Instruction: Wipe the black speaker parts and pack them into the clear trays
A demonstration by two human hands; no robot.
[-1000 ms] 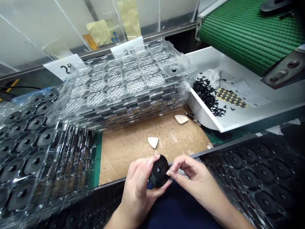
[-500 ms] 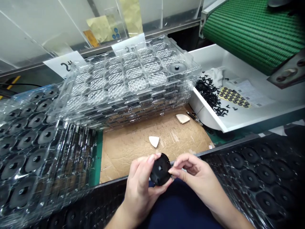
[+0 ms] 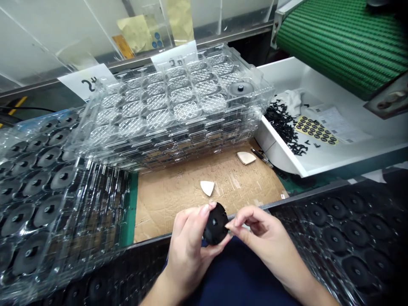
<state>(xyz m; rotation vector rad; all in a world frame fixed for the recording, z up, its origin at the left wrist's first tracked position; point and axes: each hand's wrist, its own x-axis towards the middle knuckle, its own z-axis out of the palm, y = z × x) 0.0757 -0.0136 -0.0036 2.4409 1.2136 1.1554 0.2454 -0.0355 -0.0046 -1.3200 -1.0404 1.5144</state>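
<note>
A round black disc (image 3: 215, 225) with a small hub at its centre is held by its edge between the thumb and fingers of my left hand (image 3: 191, 242). My right hand (image 3: 259, 231) is pinched at the disc's right edge; whatever lies between its fingertips is too small to make out. Beyond the disc, a white rounded triangular piece (image 3: 207, 188) lies on the brown cardboard (image 3: 168, 204). Another pale piece (image 3: 246, 158) rests farther back, beside a dark pen-like tool (image 3: 261, 156).
Stacked clear trays (image 3: 186, 109) stand behind the cardboard, one black disc in the top one. Filled trays (image 3: 35, 182) are at left, more (image 3: 357, 231) at right. A white bin (image 3: 344, 159) holds small black parts (image 3: 282, 125) and stickers (image 3: 317, 129), below a green conveyor (image 3: 344, 42).
The view has shifted slightly. Both hands remain at the disc, which appears turned a little, with its face angled more to the side.
</note>
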